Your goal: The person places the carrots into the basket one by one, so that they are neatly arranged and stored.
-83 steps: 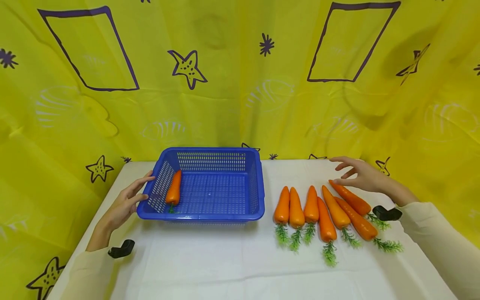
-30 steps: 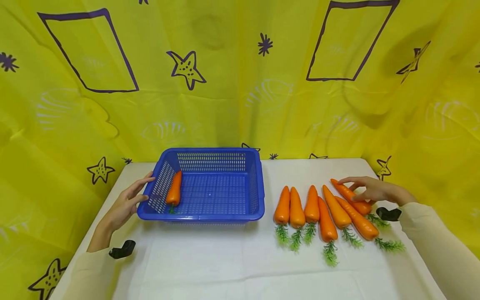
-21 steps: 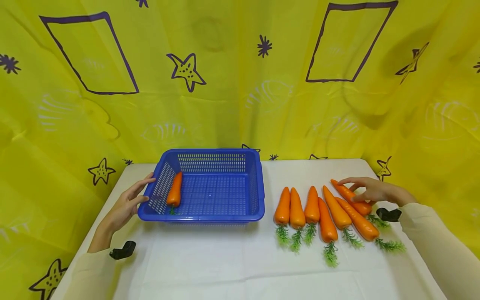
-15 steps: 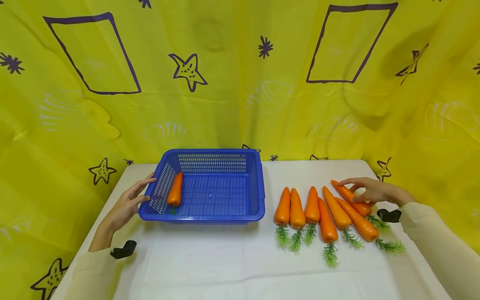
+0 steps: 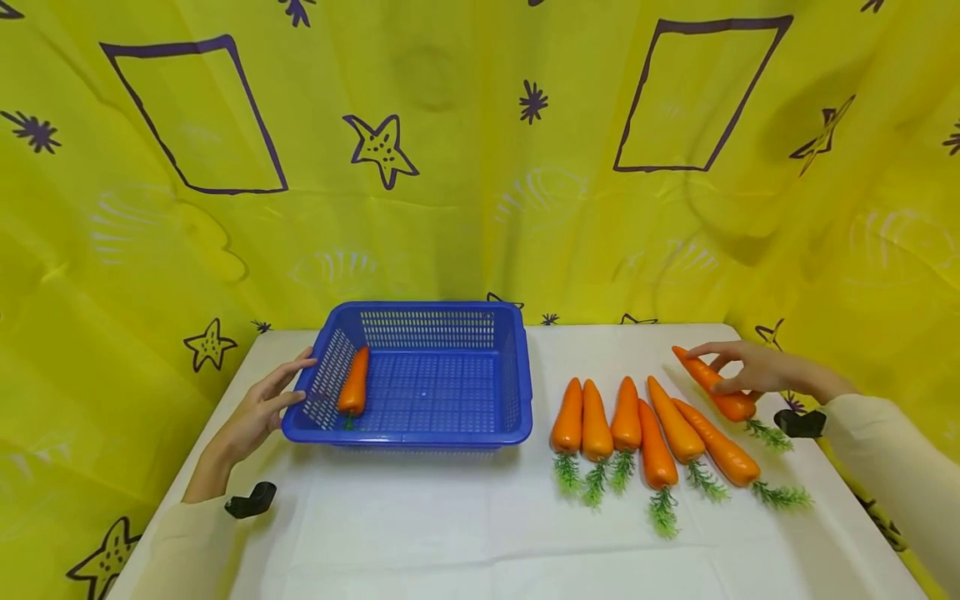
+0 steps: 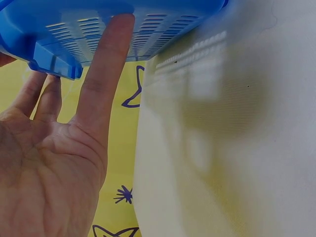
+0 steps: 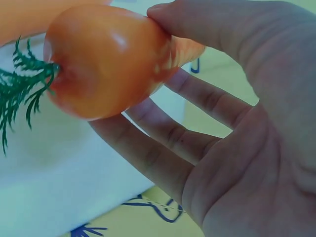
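My right hand (image 5: pixel 759 367) pinches an orange carrot (image 7: pixel 103 59) between thumb and fingers, its feathery green top hanging free. In the head view this carrot lies slanted, apart from the rest at the right. My left hand (image 5: pixel 253 414) touches the left end of a blue plastic basket (image 5: pixel 408 437), fingers fairly straight. Seen from the left wrist, the thumb (image 6: pixel 101 79) lies straight against the slotted wall, with other fingers at the rim. Inside the basket, a single carrot (image 5: pixel 355 382) leans along the left wall.
Several more carrots (image 5: pixel 597 423) lie in a fanned row right of the basket, green tops toward me. They rest on a white-covered table (image 5: pixel 390 525). A yellow patterned curtain (image 5: pixel 450 233) rises behind and along both sides.
My right hand came down over the far-right carrot, took hold of it, and has shifted it slightly up and right, away from its neighbour. My left hand stays at the basket.
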`<control>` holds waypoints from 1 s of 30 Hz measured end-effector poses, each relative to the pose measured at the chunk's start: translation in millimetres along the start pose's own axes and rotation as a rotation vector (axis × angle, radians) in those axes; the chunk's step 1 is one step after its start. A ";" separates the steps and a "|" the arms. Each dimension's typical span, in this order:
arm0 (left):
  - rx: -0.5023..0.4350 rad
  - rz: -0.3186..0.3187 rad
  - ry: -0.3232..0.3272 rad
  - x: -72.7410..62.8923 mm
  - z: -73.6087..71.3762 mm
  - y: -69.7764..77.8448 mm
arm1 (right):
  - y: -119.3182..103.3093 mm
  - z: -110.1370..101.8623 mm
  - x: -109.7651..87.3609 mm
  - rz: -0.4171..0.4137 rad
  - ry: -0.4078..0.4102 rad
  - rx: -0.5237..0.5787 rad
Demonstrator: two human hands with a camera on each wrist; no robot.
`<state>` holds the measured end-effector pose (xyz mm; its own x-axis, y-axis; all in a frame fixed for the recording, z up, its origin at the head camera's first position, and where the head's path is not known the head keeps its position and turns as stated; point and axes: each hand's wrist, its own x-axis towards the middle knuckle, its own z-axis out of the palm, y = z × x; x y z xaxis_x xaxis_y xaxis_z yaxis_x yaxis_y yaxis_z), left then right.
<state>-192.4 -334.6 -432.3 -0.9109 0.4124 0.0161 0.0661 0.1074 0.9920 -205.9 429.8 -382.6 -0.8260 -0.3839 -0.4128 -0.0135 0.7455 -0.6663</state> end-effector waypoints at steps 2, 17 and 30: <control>0.011 -0.004 0.002 0.2 0.3 -0.3 | -4.1 -3.9 -3.1 -0.004 0.007 -0.005; 0.030 -0.015 0.003 0.5 0.8 0.4 | -28.8 -17.2 -9.3 -0.031 0.042 -0.024; 0.040 -0.011 0.018 0.8 1.2 0.6 | -83.3 -28.8 5.8 -0.093 0.038 -0.029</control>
<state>-192.6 -333.1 -431.9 -0.9188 0.3946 0.0075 0.0719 0.1485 0.9863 -225.7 381.1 -311.6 -0.8411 -0.4320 -0.3254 -0.1074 0.7231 -0.6823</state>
